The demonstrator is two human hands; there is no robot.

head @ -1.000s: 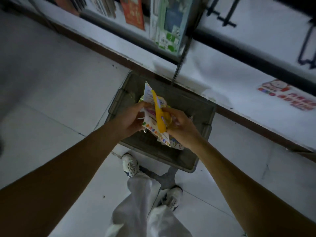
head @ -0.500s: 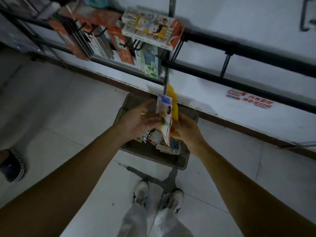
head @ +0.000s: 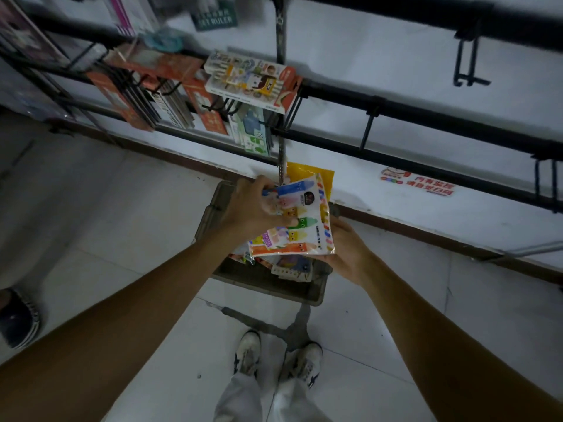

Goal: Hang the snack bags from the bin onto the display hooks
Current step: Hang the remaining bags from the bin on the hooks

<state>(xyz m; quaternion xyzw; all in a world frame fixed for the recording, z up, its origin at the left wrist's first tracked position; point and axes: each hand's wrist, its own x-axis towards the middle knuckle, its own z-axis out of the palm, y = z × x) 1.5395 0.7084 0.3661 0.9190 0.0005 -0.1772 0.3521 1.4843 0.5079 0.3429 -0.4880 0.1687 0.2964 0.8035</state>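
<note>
Dim shop aisle, white floor, bin sitting under the rails. Over the bin, the left hand pinches the top of the bags and the right hand grips their lower edge. With several held at once, one could easily slip off while threading a hook.

What my wearer has on
I see pale grey trousers, white lace-up sneakers with dark side markings, and both forearms bare to the frame's edge.
</note>
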